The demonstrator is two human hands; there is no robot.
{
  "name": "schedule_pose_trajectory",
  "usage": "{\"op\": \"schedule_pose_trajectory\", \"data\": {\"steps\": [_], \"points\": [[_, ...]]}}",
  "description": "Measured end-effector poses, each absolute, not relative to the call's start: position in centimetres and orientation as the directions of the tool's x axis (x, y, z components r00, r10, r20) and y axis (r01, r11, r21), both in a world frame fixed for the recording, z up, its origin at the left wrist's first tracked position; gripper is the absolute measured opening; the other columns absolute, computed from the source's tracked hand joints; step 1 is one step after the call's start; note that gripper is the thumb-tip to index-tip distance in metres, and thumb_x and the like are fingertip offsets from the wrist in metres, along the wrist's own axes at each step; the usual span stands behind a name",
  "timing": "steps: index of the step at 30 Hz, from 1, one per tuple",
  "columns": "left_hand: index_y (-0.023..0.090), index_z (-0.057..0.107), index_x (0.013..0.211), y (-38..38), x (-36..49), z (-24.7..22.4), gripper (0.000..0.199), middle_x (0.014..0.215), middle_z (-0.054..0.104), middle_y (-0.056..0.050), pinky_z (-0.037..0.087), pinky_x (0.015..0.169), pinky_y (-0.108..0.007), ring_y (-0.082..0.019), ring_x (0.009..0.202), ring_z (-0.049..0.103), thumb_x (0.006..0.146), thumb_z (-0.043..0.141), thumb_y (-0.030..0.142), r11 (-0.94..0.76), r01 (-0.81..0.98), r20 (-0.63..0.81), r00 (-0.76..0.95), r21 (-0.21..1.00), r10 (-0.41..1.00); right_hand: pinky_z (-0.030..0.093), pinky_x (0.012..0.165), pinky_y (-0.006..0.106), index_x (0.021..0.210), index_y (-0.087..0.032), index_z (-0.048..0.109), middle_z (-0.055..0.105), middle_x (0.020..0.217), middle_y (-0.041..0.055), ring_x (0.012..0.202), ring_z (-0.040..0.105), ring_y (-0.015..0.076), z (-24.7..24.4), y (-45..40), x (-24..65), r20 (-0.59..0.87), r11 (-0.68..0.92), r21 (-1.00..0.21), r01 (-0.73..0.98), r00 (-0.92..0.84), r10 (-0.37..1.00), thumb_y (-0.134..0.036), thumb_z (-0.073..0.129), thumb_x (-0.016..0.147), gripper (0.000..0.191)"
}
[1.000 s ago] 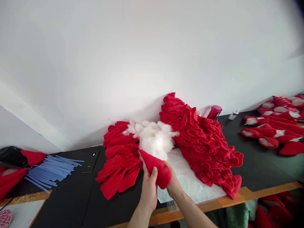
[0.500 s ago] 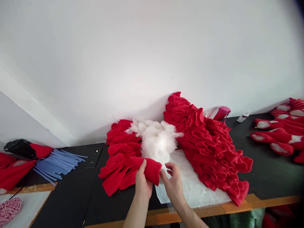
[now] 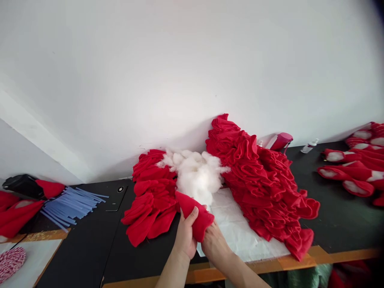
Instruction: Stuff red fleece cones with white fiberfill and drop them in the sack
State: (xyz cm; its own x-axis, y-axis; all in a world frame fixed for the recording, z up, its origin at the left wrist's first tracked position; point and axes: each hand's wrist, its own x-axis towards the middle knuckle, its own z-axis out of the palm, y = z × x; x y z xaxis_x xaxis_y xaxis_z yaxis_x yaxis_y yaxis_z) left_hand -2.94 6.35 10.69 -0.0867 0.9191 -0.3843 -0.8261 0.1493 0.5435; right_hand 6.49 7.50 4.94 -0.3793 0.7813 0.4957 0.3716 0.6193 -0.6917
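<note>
A cone-shaped red felt piece [image 3: 194,216] is held low over the near part of the table. Around its side is my left hand [image 3: 186,234], closed, with the thumb lying across the cloth. My right hand [image 3: 214,242] reaches into the open end, so its fingers are hidden inside and I cannot see what they hold. Just beyond the cone lies a heap of white stuffing [image 3: 198,172]. Folded red pieces [image 3: 153,208] are stacked to the left, and a bigger pile of red pieces [image 3: 258,184] leans against the wall on the right.
White sheeting [image 3: 240,228] covers part of the black table [image 3: 90,244]. Blue strips [image 3: 67,206], a phone [image 3: 117,198] and red-white cord [image 3: 12,260] are at left. Farther right are a pink case [image 3: 282,141], a small bottle [image 3: 309,146] and stuffed red items [image 3: 357,172].
The fingers of my right hand have gone from the rim into the felt cone. With my left hand still holding it, the cone has tilted, its tip now pointing up and left.
</note>
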Motion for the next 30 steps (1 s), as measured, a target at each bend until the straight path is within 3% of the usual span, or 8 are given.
{"op": "schedule_pose_trajectory", "data": {"steps": [6,11,15,19,21,23,27,30], "points": [[0.012,0.064,0.105,6.4,-2.1,10.5,0.038,0.101,0.070,-0.015,0.050,0.087,-0.037,-0.029,0.097,0.065,0.071,0.077,0.020,0.177,-0.831,-0.468,-0.111,0.528,0.877,0.052,0.093,0.052,0.121,-0.034,0.062,0.072,0.111,0.0021,0.104,0.065,0.0338,4.9,7.9,6.9,0.495,0.709,-0.507,0.490,-0.508,0.705,-0.006,0.049,0.066,0.063],[0.009,0.067,0.093,6.6,-2.4,9.8,0.030,0.090,0.072,-0.014,0.055,0.078,-0.034,-0.026,0.083,0.068,0.073,0.076,0.031,0.179,-0.902,-0.508,-0.049,0.392,0.860,0.057,0.085,0.047,0.100,-0.031,0.068,0.072,0.099,0.0026,0.096,0.066,0.0276,8.1,6.8,7.4,0.467,0.647,-0.649,0.400,-0.462,0.754,-0.005,0.045,0.071,0.046],[0.010,0.067,0.081,7.3,-3.9,9.3,0.019,0.075,0.071,-0.012,0.056,0.061,-0.028,-0.020,0.065,0.068,0.087,0.059,0.026,0.125,-0.926,-0.586,-0.116,0.355,0.802,0.054,0.089,0.039,0.107,-0.025,0.063,0.061,0.121,0.0082,0.110,0.058,0.0222,8.4,7.1,9.5,0.495,0.640,-0.666,0.383,-0.416,0.763,-0.004,0.041,0.083,0.039],[0.013,0.067,0.088,8.3,-4.1,8.9,0.012,0.076,0.072,-0.009,0.057,0.060,-0.030,-0.021,0.065,0.068,0.087,0.056,0.018,0.050,-0.922,-0.626,-0.221,0.384,0.748,0.049,0.095,0.051,0.124,-0.022,0.055,0.055,0.131,0.0140,0.120,0.052,0.0282,8.0,14.3,12.6,0.614,0.582,-0.513,0.631,-0.204,0.763,-0.011,0.045,0.087,0.040],[0.012,0.067,0.087,8.8,-3.3,8.9,0.008,0.075,0.072,-0.008,0.057,0.059,-0.030,-0.020,0.062,0.068,0.083,0.061,0.017,0.049,-0.909,-0.612,-0.237,0.413,0.754,0.040,0.103,0.054,0.127,-0.020,0.055,0.051,0.137,0.0151,0.128,0.044,0.0314,8.8,20.0,13.2,0.572,0.531,-0.465,0.708,-0.218,0.791,-0.010,0.049,0.085,0.043],[0.013,0.068,0.085,9.6,-2.1,9.0,0.006,0.074,0.073,-0.007,0.056,0.058,-0.028,-0.020,0.061,0.068,0.082,0.064,0.017,0.065,-0.911,-0.601,-0.215,0.408,0.770,0.040,0.102,0.053,0.126,-0.024,0.057,0.043,0.145,0.0111,0.133,0.036,0.0346,10.1,25.3,12.9,0.412,0.455,-0.495,0.741,-0.261,0.873,-0.005,0.059,0.078,0.052],[0.014,0.070,0.083,11.6,-0.3,9.8,0.008,0.077,0.073,-0.007,0.056,0.061,-0.029,-0.020,0.064,0.069,0.083,0.065,0.021,0.104,-0.945,-0.617,-0.117,0.310,0.778,0.053,0.084,0.041,0.100,-0.017,0.071,0.069,0.109,0.0126,0.099,0.065,0.0308,11.5,30.9,12.2,0.237,0.362,-0.611,0.705,-0.273,0.932,0.003,0.064,0.066,0.040],[0.013,0.070,0.083,13.0,-0.2,10.4,0.017,0.076,0.073,-0.009,0.056,0.063,-0.031,-0.022,0.064,0.068,0.084,0.063,0.028,0.107,-0.964,-0.614,-0.069,0.245,0.786,0.049,0.092,0.037,0.105,-0.014,0.068,0.070,0.108,0.0123,0.103,0.064,0.0257,11.8,29.7,14.0,0.302,0.356,-0.666,0.656,-0.199,0.932,-0.002,0.054,0.076,0.034]]}}
